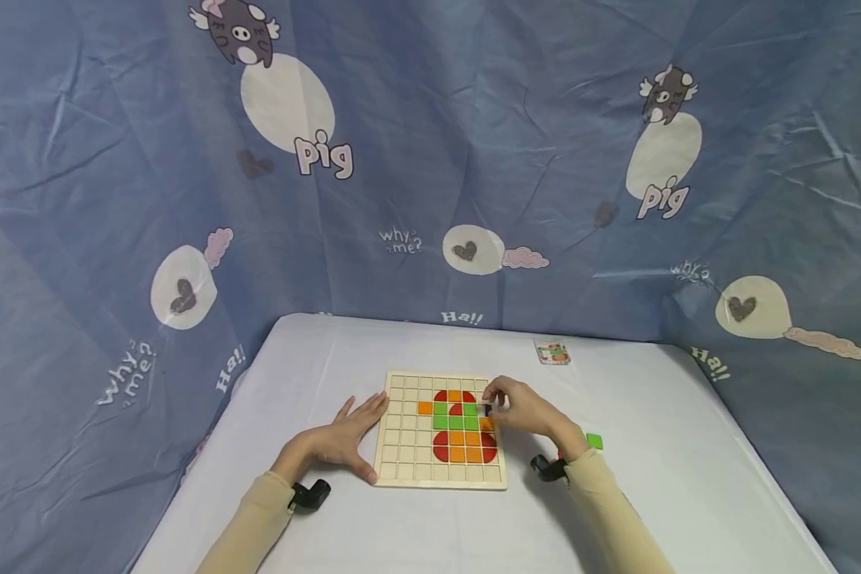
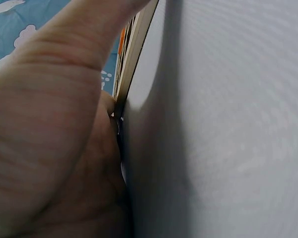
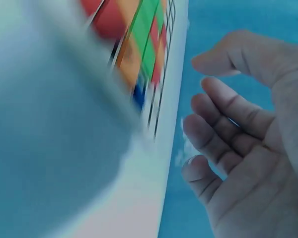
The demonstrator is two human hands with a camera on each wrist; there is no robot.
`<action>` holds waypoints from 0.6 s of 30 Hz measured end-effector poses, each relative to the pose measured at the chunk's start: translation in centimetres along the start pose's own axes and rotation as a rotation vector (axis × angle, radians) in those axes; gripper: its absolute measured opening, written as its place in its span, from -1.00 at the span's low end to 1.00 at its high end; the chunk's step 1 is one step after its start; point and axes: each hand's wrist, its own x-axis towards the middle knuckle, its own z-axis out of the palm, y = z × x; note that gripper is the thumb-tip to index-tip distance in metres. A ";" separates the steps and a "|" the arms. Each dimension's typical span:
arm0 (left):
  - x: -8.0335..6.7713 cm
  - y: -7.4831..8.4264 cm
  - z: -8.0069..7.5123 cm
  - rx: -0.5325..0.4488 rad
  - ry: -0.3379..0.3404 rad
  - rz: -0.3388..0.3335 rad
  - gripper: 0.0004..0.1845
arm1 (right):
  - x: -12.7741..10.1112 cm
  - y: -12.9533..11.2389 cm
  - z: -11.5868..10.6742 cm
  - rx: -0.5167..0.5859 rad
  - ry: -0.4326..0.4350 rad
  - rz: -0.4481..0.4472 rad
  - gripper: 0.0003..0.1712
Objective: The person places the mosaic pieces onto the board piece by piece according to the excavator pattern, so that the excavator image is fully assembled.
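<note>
A wooden grid board [image 1: 405,470] lies on the white table, with red, orange and green tiles set in its cells. My left hand [image 1: 340,438] is spread along the board's left side, its thumb by the near corner and its fingertips at the edge. Over the board's right edge is my right hand [image 1: 520,408], close to a dark blue piece [image 3: 139,96] at the end of a tile row. In the right wrist view its fingers are loosely bent, thumb apart from them, holding nothing. An orange tile [image 1: 426,408] sits left of the main cluster.
A small printed card [image 1: 552,352] lies beyond the board, toward the back right. Beside the right wrist are a green tile [image 1: 594,441] and a partly hidden red piece [image 1: 560,454]. A blue patterned cloth [image 1: 402,159] hangs around the table [image 1: 430,530].
</note>
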 end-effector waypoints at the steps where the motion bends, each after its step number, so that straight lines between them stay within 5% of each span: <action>1: 0.0 -0.1 0.0 -0.003 0.001 0.003 0.49 | -0.8 0.7 -0.5 0.000 0.007 0.015 -0.70; 10: 0.2 -0.5 0.2 -0.014 -0.010 0.003 0.50 | -7.4 7.2 -4.1 -0.010 0.043 0.155 -0.58; 18: 0.2 -0.4 0.3 -0.022 -0.006 0.001 0.50 | -9.6 9.8 -4.5 0.008 0.050 0.272 -0.57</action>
